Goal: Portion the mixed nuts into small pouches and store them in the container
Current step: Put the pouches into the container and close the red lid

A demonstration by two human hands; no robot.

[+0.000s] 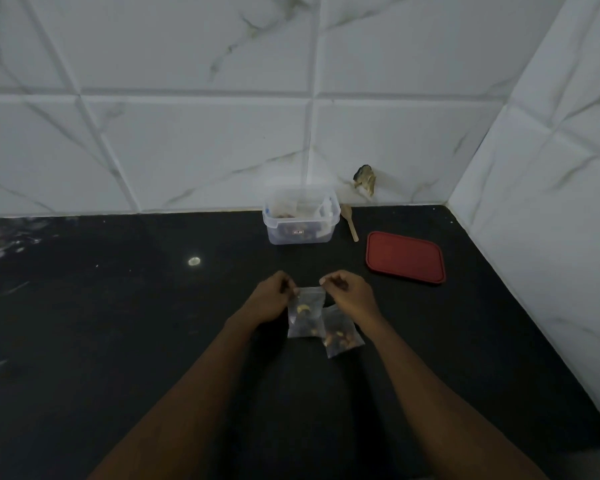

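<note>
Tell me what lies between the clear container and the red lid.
A small wooden spoon lies on the black counter between the container and the lid, close beside the container, in the head view.
</note>
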